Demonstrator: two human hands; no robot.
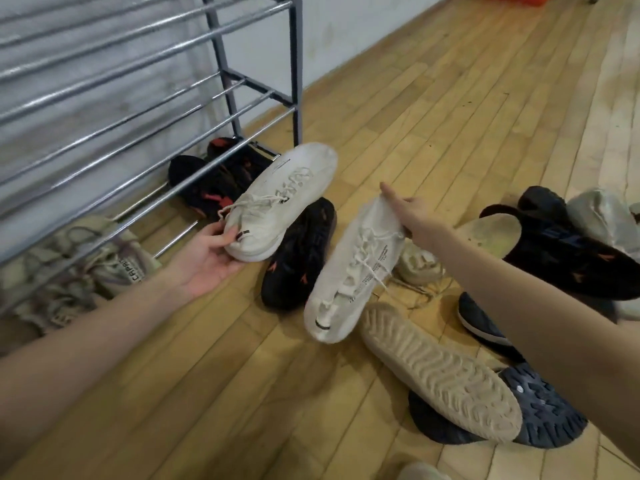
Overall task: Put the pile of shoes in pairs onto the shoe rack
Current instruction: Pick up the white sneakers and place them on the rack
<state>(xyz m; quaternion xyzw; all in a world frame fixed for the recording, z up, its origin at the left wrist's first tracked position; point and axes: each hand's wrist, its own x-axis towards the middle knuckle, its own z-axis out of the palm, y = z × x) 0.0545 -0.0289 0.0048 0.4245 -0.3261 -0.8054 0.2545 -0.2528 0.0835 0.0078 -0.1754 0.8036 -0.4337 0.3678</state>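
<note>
My left hand grips the heel of a white sneaker, held above the floor with its toe pointing toward the shoe rack. My right hand pinches the toe end of the matching white sneaker, which hangs heel-down over the pile. A black and red pair sits on the rack's bottom tier at the right. A beige knit pair sits on the same tier at the left.
On the wooden floor lie a black shoe under the white ones, a cream shoe sole-up, a dark blue sole, and more black, navy and grey shoes at the right. A white wall stands behind the rack.
</note>
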